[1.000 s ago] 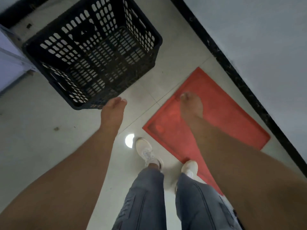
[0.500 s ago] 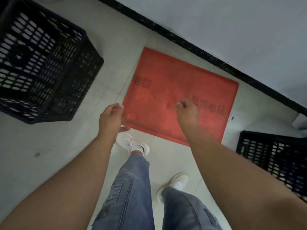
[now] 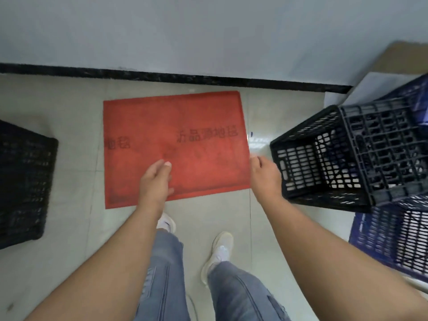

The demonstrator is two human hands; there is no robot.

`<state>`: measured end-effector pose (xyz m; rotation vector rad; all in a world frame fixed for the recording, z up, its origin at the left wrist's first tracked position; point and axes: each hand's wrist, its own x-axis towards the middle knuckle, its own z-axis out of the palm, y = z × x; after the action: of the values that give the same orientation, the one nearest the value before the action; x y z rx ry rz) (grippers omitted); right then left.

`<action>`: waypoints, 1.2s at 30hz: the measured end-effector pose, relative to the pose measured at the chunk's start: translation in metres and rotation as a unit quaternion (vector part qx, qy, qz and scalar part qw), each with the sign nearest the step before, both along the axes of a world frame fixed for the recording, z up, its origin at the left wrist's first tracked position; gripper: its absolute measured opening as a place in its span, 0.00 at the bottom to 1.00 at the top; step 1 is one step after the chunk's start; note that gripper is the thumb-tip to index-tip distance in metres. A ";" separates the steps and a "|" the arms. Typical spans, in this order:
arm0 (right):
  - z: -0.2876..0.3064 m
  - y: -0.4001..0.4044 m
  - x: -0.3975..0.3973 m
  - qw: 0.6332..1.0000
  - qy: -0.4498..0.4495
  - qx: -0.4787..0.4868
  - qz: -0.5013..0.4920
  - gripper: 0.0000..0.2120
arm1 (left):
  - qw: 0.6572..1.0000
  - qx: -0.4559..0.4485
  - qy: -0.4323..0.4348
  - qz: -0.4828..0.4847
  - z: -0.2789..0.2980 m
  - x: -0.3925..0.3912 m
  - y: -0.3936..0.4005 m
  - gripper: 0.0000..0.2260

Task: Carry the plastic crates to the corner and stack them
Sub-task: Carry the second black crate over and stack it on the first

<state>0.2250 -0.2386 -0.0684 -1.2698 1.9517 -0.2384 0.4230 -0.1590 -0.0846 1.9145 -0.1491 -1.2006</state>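
Both your hands are empty: your right hand is loosely open, its grip wide and turned toward the near wall of the tipped black crate just beside it, which looks like the start of a reach for its rim. Your left hand hangs relaxed over the red mat with fingers half curled around nothing, probably held out ready to take the crate's other side once you turn. That crate lies on its side, its open mouth facing you and its ribbed base turned away to the right, leaning on the blue crates beneath and behind it; that tilt leaves a side wall as the easiest place to catch hold. A second black crate stands on the floor at the left edge, well apart from your hands, likely the one to be stacked on. The mat lies flat against the skirting of the wall, and your feet stand just short of its near edge.
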 end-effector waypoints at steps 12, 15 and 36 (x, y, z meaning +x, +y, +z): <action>-0.008 -0.042 -0.065 0.994 0.023 0.015 -0.107 0.19 | 0.995 0.033 0.063 -0.075 -0.033 -0.067 -0.071 0.20; -0.004 -0.063 -0.079 0.991 0.044 0.007 -0.128 0.20 | 0.992 0.037 0.075 -0.099 -0.041 -0.080 -0.090 0.20; -0.030 -0.124 -0.233 0.967 0.230 0.048 -0.100 0.30 | 0.976 0.049 0.050 -0.206 -0.094 -0.200 -0.167 0.18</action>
<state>-0.0084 -0.3625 -0.0989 -1.1360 2.4587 0.0616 0.2234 -0.3260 -0.1789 1.9601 -0.4599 -1.6002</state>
